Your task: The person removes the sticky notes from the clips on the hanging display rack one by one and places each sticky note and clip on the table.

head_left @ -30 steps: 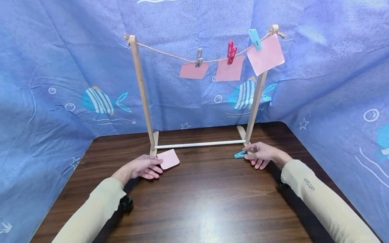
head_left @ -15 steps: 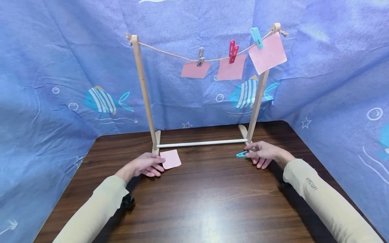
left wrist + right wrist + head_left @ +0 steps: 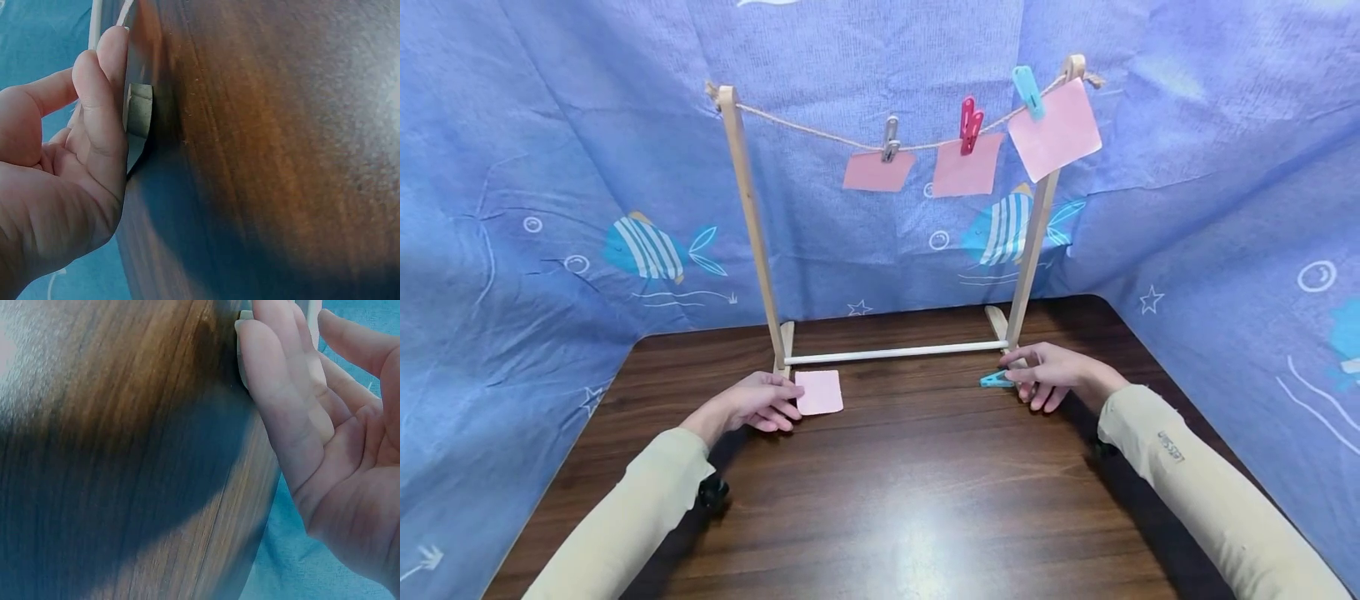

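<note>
A pink square of paper (image 3: 821,394) lies low over the table beside the stand's left foot. My left hand (image 3: 762,402) holds its near-left edge, thumb on top and other fingers below. In the left wrist view my left hand (image 3: 81,131) shows its fingers close together. My right hand (image 3: 1051,379) is at the stand's right foot, index finger extended, thumb tip overlapping the handle end of a blue clothespin (image 3: 994,380). I cannot tell whether it pinches the clothespin. In the right wrist view my right hand (image 3: 325,412) hides the clothespin.
Between the posts of a wooden stand (image 3: 750,217) sags a rope (image 3: 808,129). A grey clothespin (image 3: 891,140), a red clothespin (image 3: 971,129) and another blue clothespin (image 3: 1028,92) hold pink papers on it. Blue fish-print cloth (image 3: 880,258) surrounds the brown table (image 3: 880,475).
The pink paper at my left hand has turned slightly, its edges now straighter. My right index fingertip stands a little farther from the clothespin. The head view has shifted slightly.
</note>
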Action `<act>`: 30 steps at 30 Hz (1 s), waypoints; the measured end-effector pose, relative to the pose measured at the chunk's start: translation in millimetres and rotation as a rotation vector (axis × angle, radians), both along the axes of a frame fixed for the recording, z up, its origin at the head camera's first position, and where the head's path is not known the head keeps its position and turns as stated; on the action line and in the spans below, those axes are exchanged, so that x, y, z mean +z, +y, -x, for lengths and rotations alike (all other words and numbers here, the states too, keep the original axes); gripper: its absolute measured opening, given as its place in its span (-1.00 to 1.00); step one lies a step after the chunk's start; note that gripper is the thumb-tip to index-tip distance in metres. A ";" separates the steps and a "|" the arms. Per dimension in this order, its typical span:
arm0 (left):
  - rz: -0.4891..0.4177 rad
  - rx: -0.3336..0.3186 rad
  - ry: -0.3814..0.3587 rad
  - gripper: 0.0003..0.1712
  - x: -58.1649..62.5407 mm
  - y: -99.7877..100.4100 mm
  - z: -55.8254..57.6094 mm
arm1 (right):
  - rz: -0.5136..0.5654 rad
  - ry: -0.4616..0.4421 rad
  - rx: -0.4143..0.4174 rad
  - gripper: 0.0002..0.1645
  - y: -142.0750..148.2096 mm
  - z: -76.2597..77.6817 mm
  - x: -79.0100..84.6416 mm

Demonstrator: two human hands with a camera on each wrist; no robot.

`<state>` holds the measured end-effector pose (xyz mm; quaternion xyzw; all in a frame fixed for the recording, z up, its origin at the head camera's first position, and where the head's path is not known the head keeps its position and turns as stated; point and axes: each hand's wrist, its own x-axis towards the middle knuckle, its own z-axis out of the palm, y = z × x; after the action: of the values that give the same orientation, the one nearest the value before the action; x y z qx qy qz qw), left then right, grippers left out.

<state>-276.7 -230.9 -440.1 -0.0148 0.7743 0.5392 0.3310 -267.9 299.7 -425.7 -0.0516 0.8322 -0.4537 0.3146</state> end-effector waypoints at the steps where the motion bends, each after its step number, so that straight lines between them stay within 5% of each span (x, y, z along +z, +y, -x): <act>1: 0.003 0.000 0.000 -0.59 0.3 0.2 0.1 | -0.002 0.001 0.000 -0.25 0.2 -0.1 0.0; 20: 0.002 0.000 0.010 -0.57 4.9 -7.9 1.2 | -0.003 0.012 0.010 -0.31 2.7 -1.3 6.4; 30: -0.020 -0.079 -0.019 -0.53 24.1 -13.3 3.8 | -0.032 0.035 0.043 -0.34 -0.7 3.1 23.1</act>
<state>-280.4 -244.2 -416.1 0.0138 0.7657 0.5332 0.3593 -271.0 299.0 -402.5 -0.0723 0.8434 -0.4326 0.3103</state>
